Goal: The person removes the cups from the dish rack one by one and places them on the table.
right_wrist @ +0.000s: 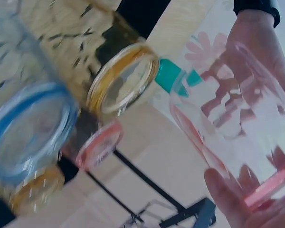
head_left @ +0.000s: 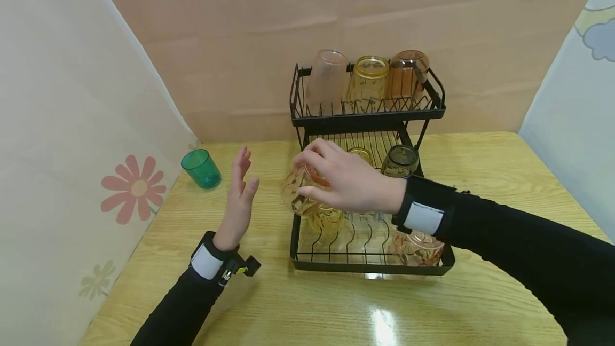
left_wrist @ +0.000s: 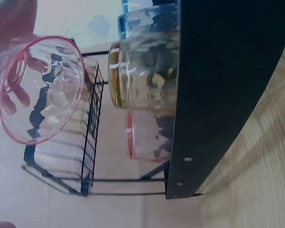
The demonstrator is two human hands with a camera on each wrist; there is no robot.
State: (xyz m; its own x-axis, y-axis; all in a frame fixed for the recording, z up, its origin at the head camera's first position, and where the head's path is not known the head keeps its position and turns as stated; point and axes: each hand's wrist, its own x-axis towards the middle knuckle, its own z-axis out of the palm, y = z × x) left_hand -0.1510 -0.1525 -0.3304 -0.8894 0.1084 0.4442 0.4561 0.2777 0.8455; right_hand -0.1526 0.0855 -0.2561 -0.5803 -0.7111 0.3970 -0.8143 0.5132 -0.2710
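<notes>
Black wire rack: upturned tinted glasses, both tiers
Wood-grain table: green glass cup, left
Pink faceted glass tumbler: tilted over rack's left edge
Right hand: fingers curled round its base
Left hand: straight-fingered, empty

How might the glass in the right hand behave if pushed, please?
The pink-rimmed glass is probably stiff: its wall shows no bend in the right hand. Its see-through, glassy look suggests it may chip. Its round rim means it might roll if tipped.
</notes>
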